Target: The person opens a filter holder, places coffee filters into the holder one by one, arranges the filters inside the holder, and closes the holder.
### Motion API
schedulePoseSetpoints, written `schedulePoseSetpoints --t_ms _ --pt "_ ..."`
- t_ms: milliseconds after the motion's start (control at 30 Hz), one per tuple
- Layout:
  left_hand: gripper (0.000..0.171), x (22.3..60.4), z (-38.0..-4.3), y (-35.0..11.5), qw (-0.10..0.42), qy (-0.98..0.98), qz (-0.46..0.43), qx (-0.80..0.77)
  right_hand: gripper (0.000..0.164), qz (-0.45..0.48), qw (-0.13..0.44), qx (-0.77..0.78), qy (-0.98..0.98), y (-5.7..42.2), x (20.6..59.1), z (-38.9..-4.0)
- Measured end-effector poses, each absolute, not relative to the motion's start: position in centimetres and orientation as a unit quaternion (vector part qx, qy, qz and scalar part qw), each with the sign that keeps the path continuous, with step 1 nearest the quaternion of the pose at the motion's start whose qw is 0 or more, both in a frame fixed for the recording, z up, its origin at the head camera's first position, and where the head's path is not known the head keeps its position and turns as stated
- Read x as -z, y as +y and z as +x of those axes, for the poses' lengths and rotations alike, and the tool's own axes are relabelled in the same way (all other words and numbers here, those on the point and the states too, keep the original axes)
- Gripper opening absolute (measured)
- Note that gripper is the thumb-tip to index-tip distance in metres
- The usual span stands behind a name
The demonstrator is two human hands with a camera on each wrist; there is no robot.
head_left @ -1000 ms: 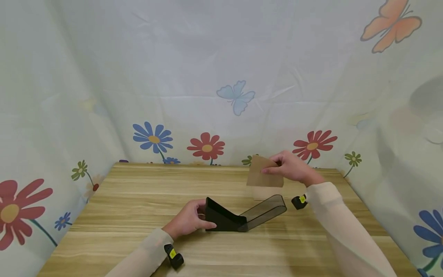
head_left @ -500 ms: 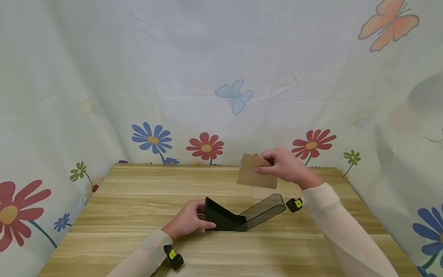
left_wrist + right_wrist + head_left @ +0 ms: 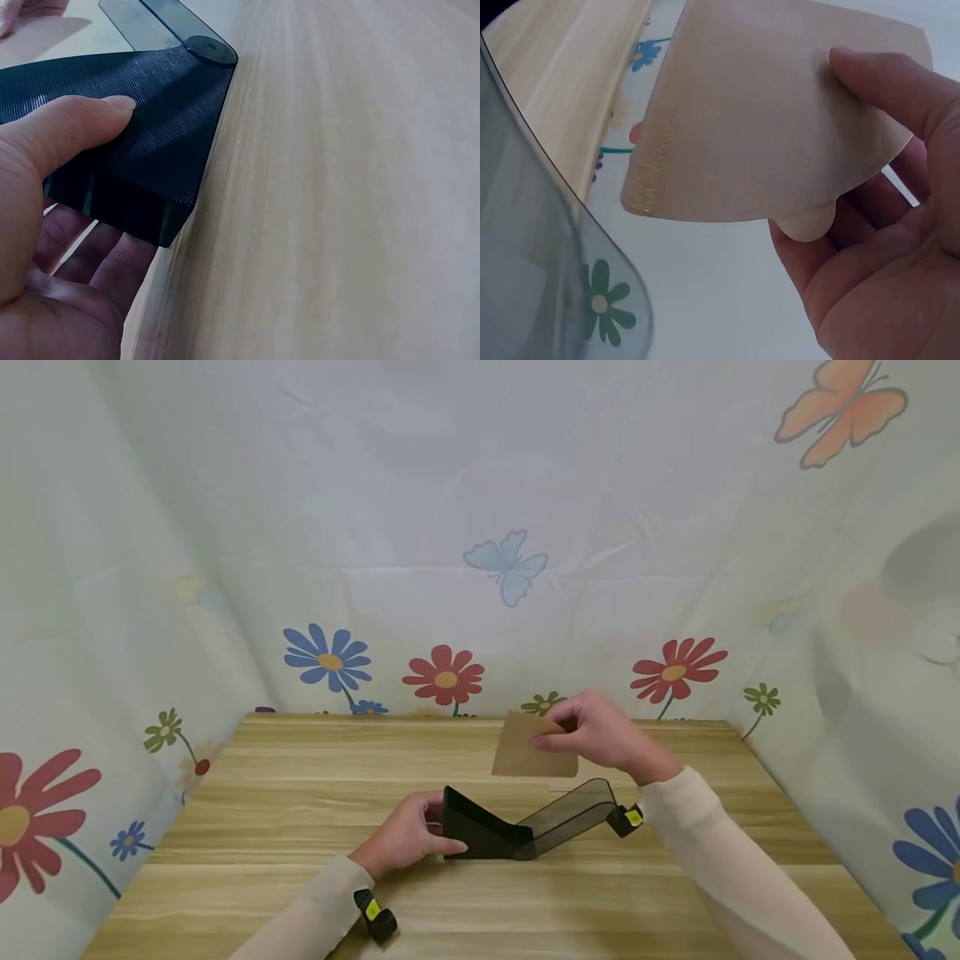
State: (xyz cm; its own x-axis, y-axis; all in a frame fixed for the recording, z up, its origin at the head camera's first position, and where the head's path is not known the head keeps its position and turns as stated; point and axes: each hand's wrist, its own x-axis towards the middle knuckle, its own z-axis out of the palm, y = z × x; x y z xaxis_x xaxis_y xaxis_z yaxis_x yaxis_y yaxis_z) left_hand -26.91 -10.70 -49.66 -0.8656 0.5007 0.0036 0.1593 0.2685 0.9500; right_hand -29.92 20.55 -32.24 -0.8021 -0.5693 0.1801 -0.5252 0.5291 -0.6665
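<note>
My left hand [image 3: 408, 833] grips the black filter holder [image 3: 480, 837] by its tall end, thumb on the near ribbed side [image 3: 150, 127] and fingers behind. The holder rests on the table with its clear smoky lid [image 3: 566, 818] swung open to the right. Above and behind it, my right hand [image 3: 606, 737] pinches a brown paper coffee filter [image 3: 525, 756] at its upper right corner. In the right wrist view the filter [image 3: 742, 127] has a crimped edge and a small rounded tab. Whether it is one sheet or several, I cannot tell.
A pale flat piece [image 3: 561, 783] lies on the wooden table [image 3: 337, 777] behind the lid, partly hidden. A flowered curtain [image 3: 375, 568] closes off the back and sides. Small black cameras with yellow marks sit at both wrists.
My right hand has carried the coffee filter leftward, toward the space above the holder, and slightly lower. My left hand and the holder have stayed in place.
</note>
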Motion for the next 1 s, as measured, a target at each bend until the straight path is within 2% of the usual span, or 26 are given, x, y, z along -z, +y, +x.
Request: schedulePoseSetpoints --t_ms 233,467,667,900,1000 --pt "0.042 49.6 -26.8 -10.7 0.146 0.785 0.212 -0.563 0.055 -0.315 0.045 0.387 0.866 19.7 33.0 -29.4" --pt "0.042 49.8 -27.0 -10.7 0.146 0.785 0.212 -0.563 0.053 -0.318 0.063 0.378 0.867 19.0 33.9 -28.9" --pt "0.042 49.8 -27.0 -10.7 0.148 0.784 0.213 -0.564 0.043 -0.326 0.073 0.371 0.866 18.5 34.0 -28.5" --pt "0.042 49.8 -27.0 -10.7 0.147 0.783 0.213 -0.566 0.011 -0.335 0.087 0.378 0.859 17.9 34.3 -28.3" --pt "0.043 49.8 -27.0 -10.7 0.146 0.783 0.212 -0.566 0.008 -0.336 0.091 0.382 0.856 17.7 34.3 -28.1"
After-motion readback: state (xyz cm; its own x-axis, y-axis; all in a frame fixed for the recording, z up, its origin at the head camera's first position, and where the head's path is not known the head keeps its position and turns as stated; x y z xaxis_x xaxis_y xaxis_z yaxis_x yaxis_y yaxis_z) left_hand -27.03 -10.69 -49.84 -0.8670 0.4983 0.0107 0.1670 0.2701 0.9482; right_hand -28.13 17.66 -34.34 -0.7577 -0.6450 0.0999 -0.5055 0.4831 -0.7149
